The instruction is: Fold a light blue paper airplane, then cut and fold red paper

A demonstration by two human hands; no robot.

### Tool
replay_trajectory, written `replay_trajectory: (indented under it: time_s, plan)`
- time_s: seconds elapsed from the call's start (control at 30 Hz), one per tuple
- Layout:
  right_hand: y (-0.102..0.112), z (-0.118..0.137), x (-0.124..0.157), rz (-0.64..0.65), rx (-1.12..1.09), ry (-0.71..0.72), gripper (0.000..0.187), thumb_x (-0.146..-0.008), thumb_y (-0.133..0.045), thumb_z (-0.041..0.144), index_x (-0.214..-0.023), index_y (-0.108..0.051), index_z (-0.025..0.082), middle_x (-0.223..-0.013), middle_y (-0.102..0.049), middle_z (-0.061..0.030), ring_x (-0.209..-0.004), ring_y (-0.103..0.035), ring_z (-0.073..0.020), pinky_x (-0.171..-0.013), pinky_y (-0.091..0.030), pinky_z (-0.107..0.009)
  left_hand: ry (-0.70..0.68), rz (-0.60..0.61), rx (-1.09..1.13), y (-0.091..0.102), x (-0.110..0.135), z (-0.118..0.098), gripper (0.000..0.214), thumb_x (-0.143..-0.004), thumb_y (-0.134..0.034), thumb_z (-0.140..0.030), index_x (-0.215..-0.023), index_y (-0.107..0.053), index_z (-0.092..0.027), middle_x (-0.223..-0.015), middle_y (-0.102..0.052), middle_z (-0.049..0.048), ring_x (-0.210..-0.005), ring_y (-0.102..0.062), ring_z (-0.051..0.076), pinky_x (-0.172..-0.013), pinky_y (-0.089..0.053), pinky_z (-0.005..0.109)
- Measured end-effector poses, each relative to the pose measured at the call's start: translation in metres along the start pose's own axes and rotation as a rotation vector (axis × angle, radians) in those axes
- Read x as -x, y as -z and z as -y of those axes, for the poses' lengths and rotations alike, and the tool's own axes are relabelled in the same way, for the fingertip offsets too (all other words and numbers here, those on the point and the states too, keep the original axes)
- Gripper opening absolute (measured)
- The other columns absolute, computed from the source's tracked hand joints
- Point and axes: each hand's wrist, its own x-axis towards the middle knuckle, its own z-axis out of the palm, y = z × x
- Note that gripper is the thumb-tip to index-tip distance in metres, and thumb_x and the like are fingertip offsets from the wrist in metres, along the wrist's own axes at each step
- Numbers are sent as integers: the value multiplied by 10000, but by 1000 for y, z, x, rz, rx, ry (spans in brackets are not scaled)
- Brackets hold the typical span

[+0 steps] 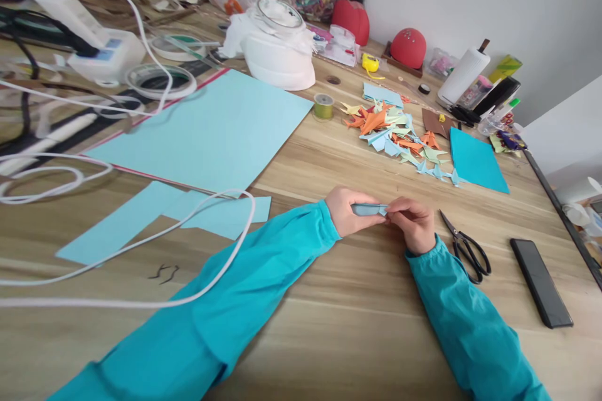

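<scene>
Folded blue paper [368,209] held between my two hands over the worktop [338,307]

My left hand [345,213] has its fingers closed round the long side of the small folded piece, thumb in front, so only a narrow strip of blue shows. My right hand [416,224] pinches the right end, thumb and fingers drawn tight together at the tip. Whether either hand rests on the wood, I cannot tell.

Just right of my right sleeve [463,310] lie black-handled scissors [468,250], blades pointing away from me, and farther right a dark phone [540,282]. Beyond my hands a loose heap of folded paper shapes [376,119] spreads out in orange, pale green and light blue, with a turquoise sheet [480,160] beside it on the right and a spool of greenish thread [323,106] near it on the left. Off to my left is a big pale blue sheet [207,131] with a red edge; cut strips [117,222] of similar blue lie in front of it, and a white cable [207,202] crosses over them and my left sleeve [207,319].
</scene>
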Motion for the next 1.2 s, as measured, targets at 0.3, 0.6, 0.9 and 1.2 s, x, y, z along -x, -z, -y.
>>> replay_trajectory:
  time_s: [0.3,0.6,0.9,1.2]
  plan:
    - [0,-3,-2,19,1,101,67,-716,-648,170,-705,-696,215,-658,-638,-15,-572,-569,-119,-567,-456,-268,-352,-123,-43,-7,-7,11,193,-669,-709,-300,-780,-722,-142,-723,-709,89,-707,-620,194,-718,-499,327]
    - [2,-9,-2,56,52,177,65,-746,-641,223,-711,-693,203,-656,-655,-36,-619,-596,-140,-592,-475,-281,-200,-79,15,-2,-7,14,236,-593,-764,-287,-767,-718,-135,-752,-699,91,-736,-624,192,-704,-524,314]
    - [2,-9,1,86,149,189,74,-766,-619,203,-772,-693,199,-702,-671,-47,-662,-618,-146,-626,-499,-275,-348,-71,-27,-2,-8,15,133,-632,-747,-225,-737,-712,-152,-702,-704,66,-713,-602,171,-698,-503,309]
    - [1,-10,4,88,195,29,137,-758,-622,270,-833,-700,185,-713,-698,-53,-637,-644,-158,-603,-532,-271,-203,-103,66,-5,-4,13,97,-600,-764,-211,-610,-692,-147,-587,-662,57,-626,-587,161,-609,-488,288]
